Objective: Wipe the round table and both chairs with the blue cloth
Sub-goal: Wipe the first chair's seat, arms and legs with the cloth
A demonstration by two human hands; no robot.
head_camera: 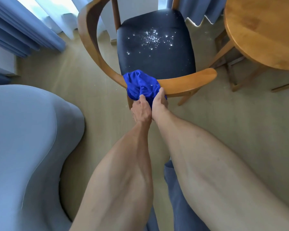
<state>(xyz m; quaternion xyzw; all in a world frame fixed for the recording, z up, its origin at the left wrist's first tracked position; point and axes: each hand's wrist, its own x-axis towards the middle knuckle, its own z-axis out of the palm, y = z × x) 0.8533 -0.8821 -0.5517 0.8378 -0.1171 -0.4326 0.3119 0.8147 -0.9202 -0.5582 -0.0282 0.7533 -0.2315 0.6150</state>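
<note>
The chief risk, as I judged it, was the blue cloth slipping off the curved wooden backrest of the chair: it was bunched into a thick wad draped over the rail rather than spread flat, so a stroke along the wood could roll it off or skim past the surface without cleaning it. A second risk lay beyond the fingers, on the dark seat, where white specks were scattered; a careless sweep could push them onto the floor instead of gathering them. The left hand had its fingers curled into the near folds of the cloth, gripping it just below the rail. The right hand sat touching the left, its fingers bent around the cloth's right edge and resting against the underside of the backrest; how tightly they closed could not be told, since the tips were hidden in fabric. The round table stood well apart to the right of the fingers, with nothing on its visible part. Only one chair was in view.
</note>
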